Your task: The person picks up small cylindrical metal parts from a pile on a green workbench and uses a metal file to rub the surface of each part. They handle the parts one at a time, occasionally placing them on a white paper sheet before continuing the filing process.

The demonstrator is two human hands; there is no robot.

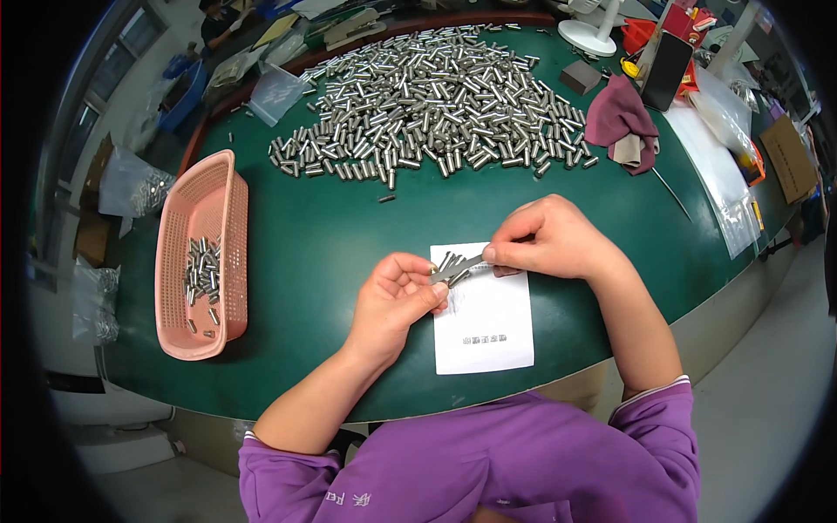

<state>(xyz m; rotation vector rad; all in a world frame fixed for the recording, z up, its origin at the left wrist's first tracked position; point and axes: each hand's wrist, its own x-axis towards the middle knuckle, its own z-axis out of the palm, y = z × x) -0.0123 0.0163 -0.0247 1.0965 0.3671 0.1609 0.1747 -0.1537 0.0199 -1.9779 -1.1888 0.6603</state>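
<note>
Over a white paper sheet (484,349), both my hands meet at a thin flat grey metal strip (459,269). My right hand (554,240) pinches its upper right end between thumb and fingers. At the lower left end, my left hand (401,296) has its thumb and fingers closed on the strip; whether a small pin is also in that grip I cannot make out. Several short metal pins (448,261) show beside the strip on the paper, partly covered by it. A dark patch lies under my right fingertips, too hidden to name.
A large heap of short metal pins (436,96) spreads across the far side of the green table (305,261). On the left stands a pink basket (235,261) with pins inside. A maroon cloth (621,122), dark block (580,77) and phone (667,71) lie at far right.
</note>
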